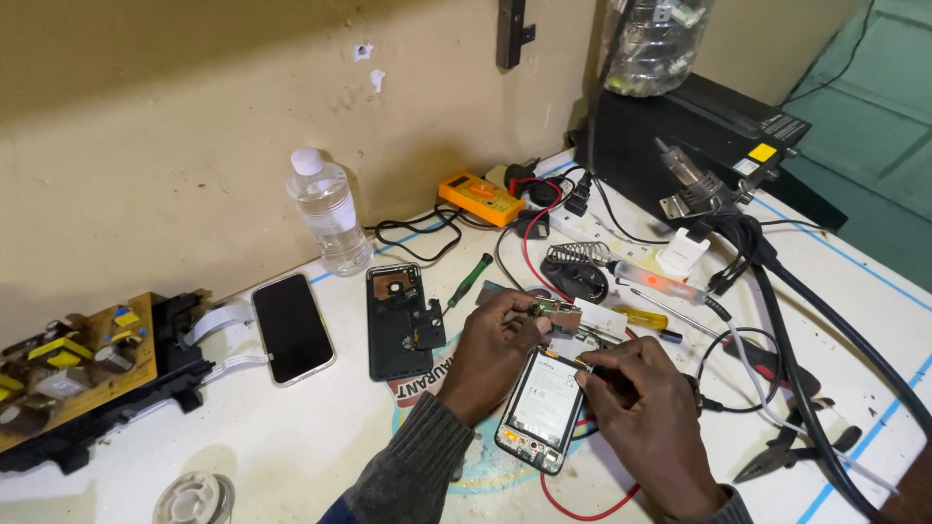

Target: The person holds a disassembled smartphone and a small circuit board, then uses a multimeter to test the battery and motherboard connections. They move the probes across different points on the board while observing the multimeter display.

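An opened phone [544, 403] lies face down on the white table, its battery showing. My left hand [490, 354] pinches a small circuit board [558, 312] just above the phone's top end. My right hand [641, 408] rests beside the phone on the right, fingers closed on a thin dark tool whose tip touches the phone's upper edge. A black phone back cover [396, 320] lies to the left of my left hand.
An intact phone [291, 327], a water bottle [328, 211], an orange multimeter [479, 197], a green screwdriver [470, 280], a soldering iron stand [575, 269], pliers [791, 451] and many cables surround the work spot. A circuit board [73, 364] sits at far left.
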